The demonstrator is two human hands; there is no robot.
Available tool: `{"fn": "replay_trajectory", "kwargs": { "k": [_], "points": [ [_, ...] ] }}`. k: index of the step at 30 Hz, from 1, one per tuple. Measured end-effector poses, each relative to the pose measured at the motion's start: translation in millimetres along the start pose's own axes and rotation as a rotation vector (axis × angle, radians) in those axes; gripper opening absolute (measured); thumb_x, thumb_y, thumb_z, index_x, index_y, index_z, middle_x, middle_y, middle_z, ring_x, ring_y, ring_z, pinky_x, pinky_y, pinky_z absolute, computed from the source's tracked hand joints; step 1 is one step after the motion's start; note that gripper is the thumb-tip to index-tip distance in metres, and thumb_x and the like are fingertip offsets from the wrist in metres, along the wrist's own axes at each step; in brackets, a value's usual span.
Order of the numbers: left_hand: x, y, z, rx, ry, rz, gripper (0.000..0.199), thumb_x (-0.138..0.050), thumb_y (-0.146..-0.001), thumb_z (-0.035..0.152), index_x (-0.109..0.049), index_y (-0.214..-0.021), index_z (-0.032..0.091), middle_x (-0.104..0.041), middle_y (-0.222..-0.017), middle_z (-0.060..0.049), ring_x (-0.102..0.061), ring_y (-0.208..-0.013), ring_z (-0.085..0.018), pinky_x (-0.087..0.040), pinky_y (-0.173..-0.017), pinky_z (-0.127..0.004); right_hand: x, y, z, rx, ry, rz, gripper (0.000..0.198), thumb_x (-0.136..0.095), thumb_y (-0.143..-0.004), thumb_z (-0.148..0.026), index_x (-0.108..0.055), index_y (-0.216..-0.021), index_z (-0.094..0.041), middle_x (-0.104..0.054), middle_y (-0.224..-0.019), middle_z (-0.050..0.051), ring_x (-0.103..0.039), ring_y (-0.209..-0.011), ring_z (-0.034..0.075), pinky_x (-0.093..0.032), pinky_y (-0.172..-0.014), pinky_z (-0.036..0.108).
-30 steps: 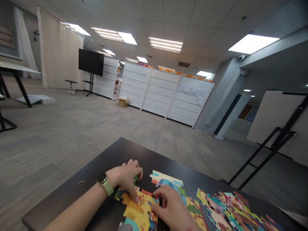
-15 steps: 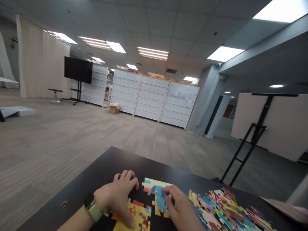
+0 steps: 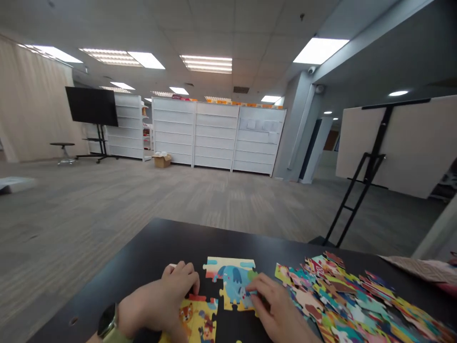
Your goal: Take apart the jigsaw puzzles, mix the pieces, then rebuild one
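Note:
A joined puzzle section with a blue elephant (image 3: 232, 281) lies flat on the black table. My right hand (image 3: 274, 305) is at its right edge, thumb and fingertips closed on a puzzle piece there, which they partly cover. Nearer to me on the left is a yellow puzzle section (image 3: 200, 319) with animal pictures. My left hand (image 3: 167, 297) rests over its left side, fingers bent and apart from the thumb, which lies on the section. This hand hides part of the yellow section. A narrow gap separates the two sections.
A heap of loose puzzle pieces (image 3: 342, 305) spreads over the right of the black table (image 3: 171, 238). Patterned cloth (image 3: 421, 269) lies at the far right. Beyond the table stand a board on a black easel (image 3: 374, 152), white shelves (image 3: 214, 136) and a screen on a stand (image 3: 92, 105).
My view has turned slightly right and down. My right hand has shifted to the right, showing more of the elephant section. My left hand stays over the yellow section.

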State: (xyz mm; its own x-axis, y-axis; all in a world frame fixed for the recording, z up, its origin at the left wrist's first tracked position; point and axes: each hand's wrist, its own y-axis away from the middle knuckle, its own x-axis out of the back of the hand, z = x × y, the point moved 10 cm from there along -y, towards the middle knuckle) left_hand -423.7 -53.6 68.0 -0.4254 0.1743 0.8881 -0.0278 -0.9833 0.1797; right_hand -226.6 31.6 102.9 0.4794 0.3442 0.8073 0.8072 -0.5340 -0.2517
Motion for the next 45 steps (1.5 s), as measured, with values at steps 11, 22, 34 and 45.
{"fn": "replay_trajectory", "kwargs": {
  "k": [11,22,34,45],
  "points": [
    [9,-7,6,0.051,0.022,-0.010,0.079,-0.092,-0.037,0.058,-0.050,-0.095,0.024,-0.051,-0.110,0.000,-0.043,-0.101,-0.026,-0.032,-0.090,-0.035,2,6,-3,0.042,-0.045,0.029,0.025,-0.043,-0.097,-0.018,-0.065,-0.105,-0.023,-0.065,-0.104,0.004,-0.065,-0.093,0.018,-0.048,-0.081,0.029],
    [9,-8,14,0.054,-0.086,-0.009,0.062,-0.089,-0.053,0.043,-0.053,-0.100,0.024,-0.052,-0.113,0.000,-0.046,-0.105,-0.027,-0.035,-0.092,-0.039,-10,-10,-15,-0.004,-0.025,-0.033,0.023,-0.062,-0.086,-0.024,-0.073,-0.106,-0.023,-0.064,-0.110,0.006,-0.060,-0.106,0.021,-0.046,-0.092,0.030],
    [0,-13,7,-0.034,-0.044,0.022,0.050,-0.084,-0.065,0.038,-0.054,-0.103,0.025,-0.057,-0.112,0.001,-0.051,-0.102,-0.022,-0.033,-0.104,-0.037,-63,-50,-30,0.000,-0.073,-0.179,0.032,-0.063,-0.069,-0.009,-0.068,-0.098,-0.020,-0.064,-0.111,0.006,-0.055,-0.111,0.021,-0.042,-0.095,0.027],
    [3,-15,-1,-0.150,-0.074,0.123,0.062,-0.087,-0.057,0.044,-0.053,-0.106,0.027,-0.056,-0.112,-0.001,-0.052,-0.104,-0.028,-0.037,-0.093,-0.041,-63,-55,-35,-0.020,-0.037,-0.142,0.042,-0.052,-0.059,-0.001,-0.059,-0.093,-0.024,-0.062,-0.106,0.002,-0.057,-0.105,0.021,-0.044,-0.093,0.030]
  ]
}}
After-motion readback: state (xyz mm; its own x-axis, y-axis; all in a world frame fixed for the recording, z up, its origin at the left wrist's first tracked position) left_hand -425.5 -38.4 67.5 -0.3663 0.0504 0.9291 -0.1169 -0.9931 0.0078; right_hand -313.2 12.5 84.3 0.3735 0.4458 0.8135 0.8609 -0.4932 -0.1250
